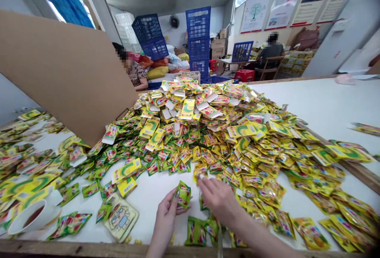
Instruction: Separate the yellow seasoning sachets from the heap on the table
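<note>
My left hand holds a small green candy packet upright between thumb and fingers, just above the white table. To its right, my right hand reaches over the front of the heap, its fingertips pinched on a small yellow packet. Below my right hand lie more green packets near the table's front edge. A large heap of green and yellow packets spreads out beyond both hands. Flat yellow cartons are piled on top of it.
A cup of dark drink stands at the front left, near a cartoon-printed pad. A big cardboard sheet leans at the left. Blue crates are stacked behind the table. Two people sit farther back.
</note>
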`<state>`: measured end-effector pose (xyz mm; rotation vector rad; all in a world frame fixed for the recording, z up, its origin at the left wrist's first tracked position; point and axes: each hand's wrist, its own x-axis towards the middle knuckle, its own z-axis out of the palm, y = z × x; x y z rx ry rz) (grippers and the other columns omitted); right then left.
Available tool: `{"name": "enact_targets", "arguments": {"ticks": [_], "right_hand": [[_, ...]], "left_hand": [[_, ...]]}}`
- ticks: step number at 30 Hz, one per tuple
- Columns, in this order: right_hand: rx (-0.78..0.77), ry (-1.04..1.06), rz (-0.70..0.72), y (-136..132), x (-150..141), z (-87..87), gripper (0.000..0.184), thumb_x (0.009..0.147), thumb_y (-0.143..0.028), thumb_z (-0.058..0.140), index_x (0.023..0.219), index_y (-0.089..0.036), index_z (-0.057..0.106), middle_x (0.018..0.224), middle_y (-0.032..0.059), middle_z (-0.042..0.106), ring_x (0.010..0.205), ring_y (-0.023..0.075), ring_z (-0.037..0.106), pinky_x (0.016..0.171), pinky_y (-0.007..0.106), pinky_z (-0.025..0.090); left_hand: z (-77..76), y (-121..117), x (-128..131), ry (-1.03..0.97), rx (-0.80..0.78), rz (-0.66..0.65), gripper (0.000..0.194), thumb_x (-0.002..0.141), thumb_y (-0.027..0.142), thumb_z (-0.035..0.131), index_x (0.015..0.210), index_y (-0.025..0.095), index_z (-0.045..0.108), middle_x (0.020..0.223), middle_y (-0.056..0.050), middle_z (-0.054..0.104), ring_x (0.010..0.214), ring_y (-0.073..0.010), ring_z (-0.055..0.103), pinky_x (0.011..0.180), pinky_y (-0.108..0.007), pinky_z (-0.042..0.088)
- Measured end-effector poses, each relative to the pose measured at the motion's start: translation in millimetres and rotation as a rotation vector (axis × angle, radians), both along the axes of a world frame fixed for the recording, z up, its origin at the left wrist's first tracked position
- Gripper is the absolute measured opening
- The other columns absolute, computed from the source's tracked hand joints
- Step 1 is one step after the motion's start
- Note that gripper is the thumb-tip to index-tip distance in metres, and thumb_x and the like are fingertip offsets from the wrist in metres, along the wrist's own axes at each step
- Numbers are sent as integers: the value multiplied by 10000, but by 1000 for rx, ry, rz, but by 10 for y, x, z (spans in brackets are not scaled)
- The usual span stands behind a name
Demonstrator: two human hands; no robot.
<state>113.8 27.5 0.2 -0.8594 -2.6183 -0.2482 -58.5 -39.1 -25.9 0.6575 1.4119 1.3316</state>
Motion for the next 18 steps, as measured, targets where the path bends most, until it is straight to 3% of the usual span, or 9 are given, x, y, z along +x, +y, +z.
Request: {"name": "enact_targets", "arguments": {"ticks": [4, 6, 8, 11, 14, 16, 18], "right_hand": [[297, 144, 146, -276, -160, -6, 332, 830, -64, 336, 1021, -51, 608, 935, 159, 668, 771, 253, 602, 625, 369, 469], [288, 191, 200, -317, -173, -19, 324, 816, -65, 348, 1001, -49, 613, 916, 154, 667, 791, 254, 603, 650, 365, 480], [157, 251, 270, -304, -108, -25, 307, 801, -105, 404, 1037, -87, 598, 968, 145, 654, 852, 258, 599, 702, 373, 493], [-277, 473, 170, -216, 73, -19, 456, 765, -211, 515, 1215, -148, 474, 1171, 166, 561, 1036, 279, 546, 795, 399, 495], [-932, 646, 66, -76, 188, 1, 641, 763, -264, 542, 1349, -162, 304, 1266, 176, 497, 1100, 252, 531, 831, 368, 496], [-1307, 622, 149, -2, 189, 20, 560, 760, -280, 543, 1296, -180, 415, 1197, 139, 572, 1025, 240, 584, 786, 339, 516], [-1485, 575, 198, 28, 176, 33, 409, 751, -306, 549, 1141, -185, 581, 1067, 106, 652, 907, 248, 628, 703, 329, 533]], "left_hand": [[147, 15, 248, -207, 1, 94, 553, 608, 543, 673, 1014, 169, 634, 972, -92, 700, 817, -229, 664, 755, -348, 528], [195, 24, 275, -225, 24, 26, 497, 633, 494, 681, 1012, 175, 639, 982, -86, 699, 866, -229, 651, 773, -331, 511], [197, 28, 258, -240, 65, -57, 452, 643, 434, 700, 1004, 170, 637, 942, -78, 706, 850, -224, 648, 759, -324, 505], [159, 1, 250, -155, 111, -126, 398, 732, 448, 606, 1019, 173, 625, 849, -68, 704, 745, -216, 649, 695, -340, 505], [162, -60, 340, 192, 215, -189, 359, 847, 438, 427, 1014, 206, 644, 831, -77, 667, 788, -236, 625, 741, -390, 490], [210, -91, 407, 368, 282, -205, 320, 847, 420, 430, 956, 255, 681, 920, -91, 632, 908, -264, 584, 839, -417, 456], [286, -92, 379, 529, 305, -246, 261, 828, 406, 469, 918, 313, 696, 1016, -79, 593, 969, -258, 558, 887, -376, 445]]}}
